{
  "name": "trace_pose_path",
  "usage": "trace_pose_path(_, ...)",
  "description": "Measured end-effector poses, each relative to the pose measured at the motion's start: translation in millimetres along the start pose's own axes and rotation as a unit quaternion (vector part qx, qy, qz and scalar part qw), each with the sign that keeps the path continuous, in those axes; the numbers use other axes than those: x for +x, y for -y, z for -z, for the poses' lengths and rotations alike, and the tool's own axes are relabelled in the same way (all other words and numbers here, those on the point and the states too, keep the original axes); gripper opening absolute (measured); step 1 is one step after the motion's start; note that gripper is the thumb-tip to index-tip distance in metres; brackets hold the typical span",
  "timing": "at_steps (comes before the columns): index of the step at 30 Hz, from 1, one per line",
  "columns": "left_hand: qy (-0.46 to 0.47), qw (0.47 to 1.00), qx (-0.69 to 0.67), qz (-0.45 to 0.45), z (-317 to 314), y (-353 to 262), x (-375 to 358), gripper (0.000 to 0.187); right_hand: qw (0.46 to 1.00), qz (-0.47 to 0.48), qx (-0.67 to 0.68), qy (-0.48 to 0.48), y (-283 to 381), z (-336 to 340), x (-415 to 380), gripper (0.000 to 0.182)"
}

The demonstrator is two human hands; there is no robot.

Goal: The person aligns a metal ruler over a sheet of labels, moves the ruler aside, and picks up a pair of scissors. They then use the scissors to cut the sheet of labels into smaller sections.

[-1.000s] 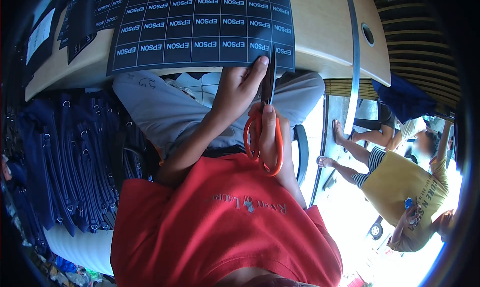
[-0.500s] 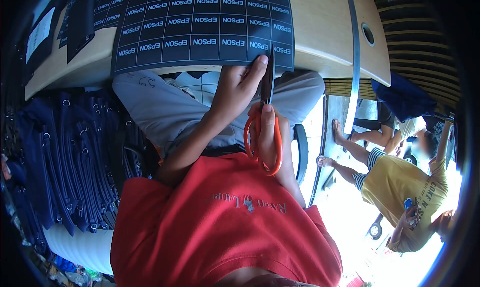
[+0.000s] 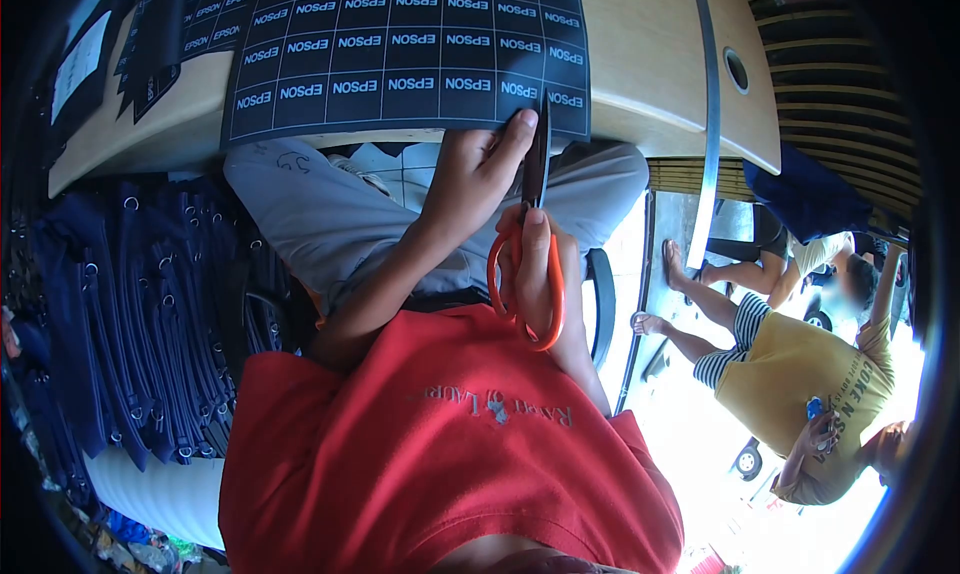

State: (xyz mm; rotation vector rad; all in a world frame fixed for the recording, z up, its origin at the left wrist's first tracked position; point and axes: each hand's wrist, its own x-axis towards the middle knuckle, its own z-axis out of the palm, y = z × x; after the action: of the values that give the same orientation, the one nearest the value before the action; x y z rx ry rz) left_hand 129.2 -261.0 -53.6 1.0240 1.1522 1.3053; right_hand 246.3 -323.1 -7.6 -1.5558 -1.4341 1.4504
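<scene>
A black sheet (image 3: 412,59) printed with rows of white-lined EPSON labels lies on the table, its near edge hanging over the front. My left hand (image 3: 487,169) pinches that edge near the right corner, thumb on top and fingers hidden beneath. Orange-handled scissors (image 3: 556,314) are gripped in my right hand (image 3: 535,269), pointing away from me. Their dark blades are at the sheet's near edge, beside my left thumb, along the line left of the last label column. How far apart the blades are is hard to tell.
More printed black strips (image 3: 160,44) lie on the wooden table (image 3: 650,54) at left. Many navy straps with metal rings (image 3: 150,314) hang at my left. A metal bar (image 3: 708,124) crosses the table's right side. A person in a yellow shirt (image 3: 800,394) is at right, another person beyond.
My hands, the scissors and the sheet look almost unmoved. The person in the yellow shirt has shifted slightly.
</scene>
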Motion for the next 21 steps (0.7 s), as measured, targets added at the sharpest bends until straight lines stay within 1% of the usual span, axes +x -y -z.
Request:
trace_pose_path(2,-0.002,1.0,-0.005,-0.004,-0.7,-0.3,0.2,0.032,1.0,-0.019,-0.02,0.012,4.9,2.2,-0.2,0.048)
trace_pose_path(5,-0.003,1.0,-0.019,-0.005,-1.2,0.2,0.1,0.031,0.999,-0.015,-0.025,0.012,3.5,2.6,0.0,0.047)
trace_pose_path(9,-0.002,1.0,-0.014,-0.004,-1.3,-1.5,-0.1,0.031,1.0,-0.014,-0.018,0.009,1.3,1.0,-0.6,0.047)
trace_pose_path(11,-0.002,1.0,-0.007,-0.003,-0.6,-0.9,-0.3,0.031,1.0,0.004,0.003,-0.007,-0.9,-1.9,-0.8,0.054)
trace_pose_path(21,-0.004,1.0,-0.012,0.008,0.1,-0.9,-1.7,0.033,1.0,0.004,-0.01,-0.007,-3.5,-1.6,-1.4,0.053)
